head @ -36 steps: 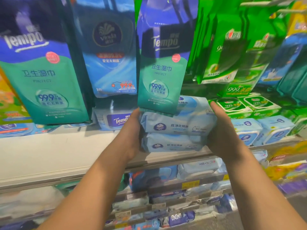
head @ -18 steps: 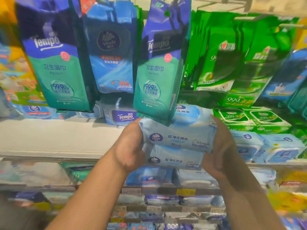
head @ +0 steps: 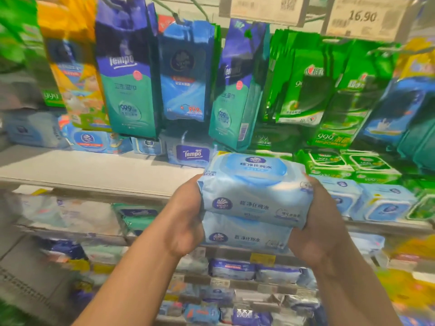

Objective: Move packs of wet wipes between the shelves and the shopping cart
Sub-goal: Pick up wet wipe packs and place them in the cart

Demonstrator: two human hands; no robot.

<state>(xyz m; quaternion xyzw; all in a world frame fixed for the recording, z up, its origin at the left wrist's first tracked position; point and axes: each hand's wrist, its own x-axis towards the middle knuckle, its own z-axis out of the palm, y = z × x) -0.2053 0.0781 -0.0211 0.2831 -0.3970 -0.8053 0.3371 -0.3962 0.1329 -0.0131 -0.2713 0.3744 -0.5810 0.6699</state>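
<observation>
The left hand [head: 186, 222] pressed the left ends of two stacked packs [head: 255, 203]; the right hand [head: 315, 227] clamped the right ends, fingers curled round them. The stack was held in the air in front of the shelf [head: 94, 172], clear of its edge. Risk: the grip acted from the sides only, so the lower pack could slide out if the squeeze relaxed. Both forearms reached forward, palms facing inward.
</observation>
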